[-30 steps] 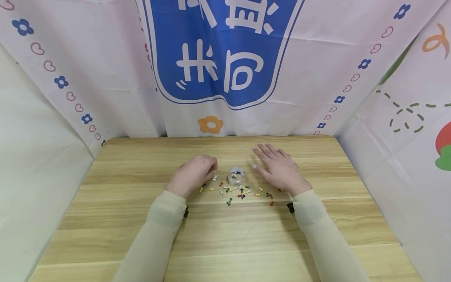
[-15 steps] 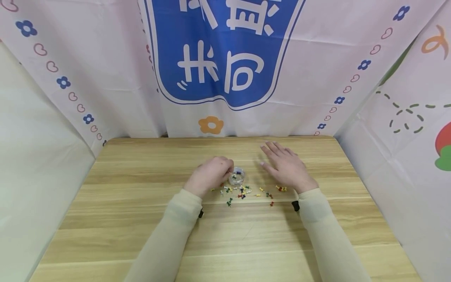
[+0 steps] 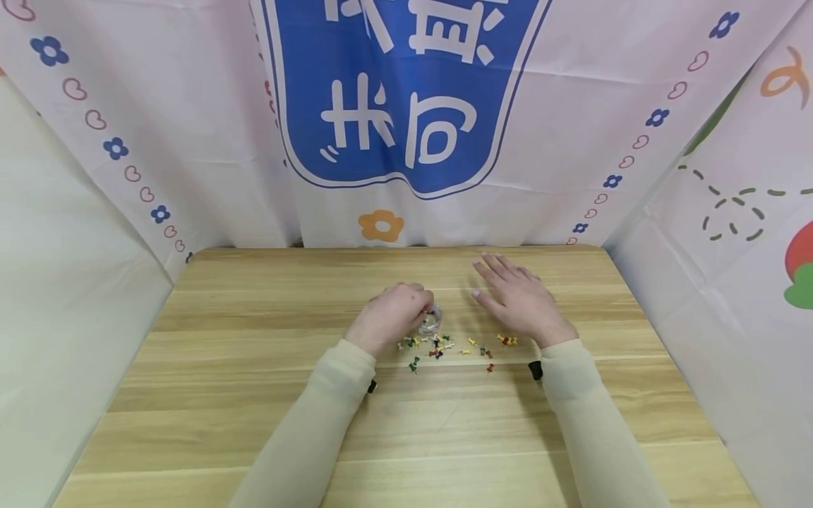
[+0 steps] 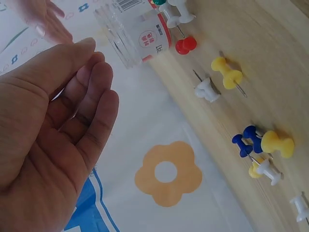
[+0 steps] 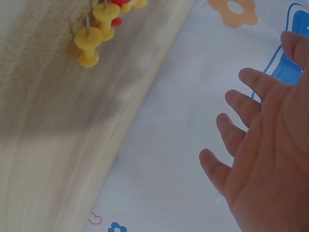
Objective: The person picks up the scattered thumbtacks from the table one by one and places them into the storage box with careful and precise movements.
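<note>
My left hand (image 3: 395, 316) is at the rim of a small clear jar (image 3: 432, 323), its fingers bent and thumb tip against the fingertips. The fingers (image 4: 94, 125) show in the left wrist view; whether a push pin sits behind the thumb tip is hidden. A label wraps the jar (image 4: 137, 36) there. Red, white, yellow and blue push pins (image 4: 227, 72) lie loose nearby. My right hand (image 3: 517, 300) is held over the table right of the jar, fingers spread and holding nothing. In the right wrist view its palm (image 5: 270, 154) is bare, apart from the yellow push pins (image 5: 88, 46).
Scattered push pins (image 3: 436, 346) lie in front of the jar, with green ones (image 3: 414, 365) closer to the person. A small yellow and red group (image 3: 506, 340) lies beside the right wrist. A printed cloth (image 3: 381, 169) hangs behind the wooden table (image 3: 444, 437).
The left hand has moved right from the pins left of the jar to the jar's rim, partly covering it. The right hand has shifted slightly right and back, uncovering several yellow and red pins.
</note>
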